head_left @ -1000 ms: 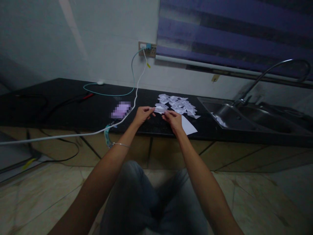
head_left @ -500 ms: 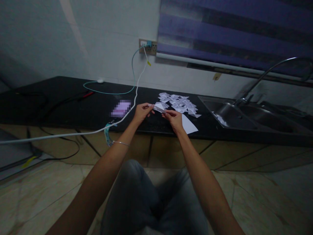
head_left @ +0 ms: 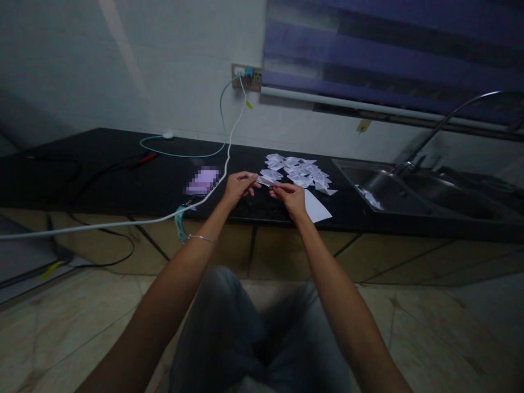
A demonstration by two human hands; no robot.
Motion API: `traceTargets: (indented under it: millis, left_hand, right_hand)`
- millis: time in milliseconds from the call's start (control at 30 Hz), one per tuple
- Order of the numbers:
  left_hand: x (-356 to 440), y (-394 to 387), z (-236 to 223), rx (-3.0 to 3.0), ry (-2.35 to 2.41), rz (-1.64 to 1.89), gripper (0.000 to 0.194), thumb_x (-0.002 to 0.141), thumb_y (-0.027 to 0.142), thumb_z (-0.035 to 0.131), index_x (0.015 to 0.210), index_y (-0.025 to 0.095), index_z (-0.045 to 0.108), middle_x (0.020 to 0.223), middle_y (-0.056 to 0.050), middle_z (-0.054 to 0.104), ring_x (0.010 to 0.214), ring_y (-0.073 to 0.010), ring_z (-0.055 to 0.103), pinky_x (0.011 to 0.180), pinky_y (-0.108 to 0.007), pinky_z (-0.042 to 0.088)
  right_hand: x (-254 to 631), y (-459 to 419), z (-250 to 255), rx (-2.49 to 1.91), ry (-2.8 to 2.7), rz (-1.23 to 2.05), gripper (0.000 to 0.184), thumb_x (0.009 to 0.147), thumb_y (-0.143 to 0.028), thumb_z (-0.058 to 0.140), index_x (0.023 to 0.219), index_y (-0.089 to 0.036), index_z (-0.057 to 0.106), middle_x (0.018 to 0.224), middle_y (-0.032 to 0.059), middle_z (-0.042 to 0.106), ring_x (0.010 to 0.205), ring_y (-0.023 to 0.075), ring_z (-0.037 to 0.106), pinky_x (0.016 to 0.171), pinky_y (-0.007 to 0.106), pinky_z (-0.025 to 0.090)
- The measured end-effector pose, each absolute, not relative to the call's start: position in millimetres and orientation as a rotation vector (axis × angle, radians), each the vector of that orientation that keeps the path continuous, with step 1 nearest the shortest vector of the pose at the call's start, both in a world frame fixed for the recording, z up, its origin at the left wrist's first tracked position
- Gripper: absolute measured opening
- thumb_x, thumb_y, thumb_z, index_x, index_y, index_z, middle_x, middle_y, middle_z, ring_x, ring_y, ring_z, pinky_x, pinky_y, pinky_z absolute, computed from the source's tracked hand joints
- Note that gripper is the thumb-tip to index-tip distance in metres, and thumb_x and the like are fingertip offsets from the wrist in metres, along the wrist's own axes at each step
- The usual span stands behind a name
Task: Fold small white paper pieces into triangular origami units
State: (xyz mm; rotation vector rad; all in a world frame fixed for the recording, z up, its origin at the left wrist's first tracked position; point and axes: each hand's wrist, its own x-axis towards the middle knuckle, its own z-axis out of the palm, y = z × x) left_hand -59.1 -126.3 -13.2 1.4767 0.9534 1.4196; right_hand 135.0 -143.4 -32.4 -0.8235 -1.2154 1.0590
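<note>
My left hand (head_left: 237, 188) and my right hand (head_left: 291, 197) are held just above the front of a black countertop (head_left: 102, 174). Between them they pinch a small strip of white paper (head_left: 264, 180), one hand at each end. Behind the hands lies a cluster of several small folded white paper pieces (head_left: 298, 172). A larger flat white sheet (head_left: 317, 208) lies partly under my right hand near the counter's front edge. A thin bracelet sits on my left wrist.
A steel sink (head_left: 409, 188) with a curved tap (head_left: 458, 112) is set into the counter on the right. A white cable (head_left: 123, 224) and a teal cable (head_left: 184, 153) run from a wall socket (head_left: 246, 75). A purple blurred object (head_left: 202, 181) lies left of my hands. Dark cables lie at far left.
The paper strip has been lifted slightly and narrowed between my fingers; my hands have drawn a little closer together and stayed in the same spot.
</note>
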Motion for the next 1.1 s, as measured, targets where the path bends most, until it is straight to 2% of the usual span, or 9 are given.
traceTargets:
  millis: [167,400,567,767,900,1033,1100]
  left_hand:
    - [-60,-121,-19,1.464,0.894,1.380,0.044,0.079,0.054,0.074,0.092,0.012,0.067,0.090,-0.013,0.078,0.054,-0.0107,0.067,0.043,-0.018,0.036]
    - [-58,-126,-16,1.554,0.905,1.361,0.044,0.079,0.055,0.074,0.085,0.011,0.071,0.077,-0.009,0.076,0.067,-0.0167,0.073,0.051,-0.020,0.041]
    - [-57,-134,-7,1.645,0.939,1.338,0.047,0.081,0.056,0.071,0.084,0.009,0.075,0.076,-0.012,0.077,0.068,-0.0178,0.072,0.051,-0.021,0.040]
    - [-56,-133,-9,1.643,0.930,1.367,0.049,0.082,0.052,0.071,0.100,0.007,0.078,0.080,-0.011,0.078,0.068,-0.0195,0.073,0.050,-0.022,0.040]
    - [-56,-128,-14,1.628,0.926,1.404,0.050,0.082,0.050,0.072,0.109,0.008,0.077,0.092,-0.012,0.079,0.070,-0.0203,0.074,0.051,-0.023,0.044]
    - [-56,-126,-17,1.611,0.901,1.417,0.067,0.080,0.046,0.076,0.135,0.010,0.062,0.084,-0.011,0.079,0.070,-0.0194,0.074,0.056,-0.022,0.047]
    - [-56,-126,-17,1.610,0.899,1.417,0.072,0.080,0.046,0.076,0.139,0.010,0.058,0.078,-0.009,0.078,0.070,-0.0190,0.074,0.057,-0.022,0.048]
  right_hand:
    - [135,-143,-32,-0.828,-1.190,1.080,0.038,0.061,-0.042,0.089,0.089,-0.017,0.078,0.082,0.0045,0.078,0.072,0.0175,0.074,0.078,0.034,0.063]
    - [138,-139,-36,-0.870,-1.240,0.934,0.036,0.072,-0.052,0.081,0.080,-0.017,0.076,0.077,0.0047,0.077,0.070,0.0178,0.073,0.076,0.034,0.062]
    - [138,-131,-43,-0.913,-1.184,0.899,0.042,0.070,-0.058,0.078,0.081,-0.018,0.072,0.070,0.0026,0.074,0.066,0.0184,0.073,0.071,0.033,0.062]
    - [137,-129,-43,-0.907,-1.168,0.903,0.042,0.069,-0.057,0.079,0.081,-0.018,0.070,0.067,0.0017,0.072,0.064,0.0187,0.072,0.067,0.032,0.062]
    - [137,-130,-43,-0.910,-1.176,0.903,0.042,0.070,-0.057,0.078,0.083,-0.019,0.068,0.068,0.0016,0.072,0.064,0.0183,0.072,0.068,0.032,0.062]
    - [137,-132,-42,-0.878,-1.185,0.899,0.044,0.069,-0.052,0.080,0.096,-0.020,0.067,0.068,-0.0005,0.072,0.064,0.0176,0.072,0.069,0.032,0.062]
    - [137,-133,-41,-0.853,-1.188,0.916,0.048,0.069,-0.049,0.081,0.105,-0.021,0.064,0.069,-0.0011,0.073,0.064,0.0170,0.072,0.070,0.031,0.061]
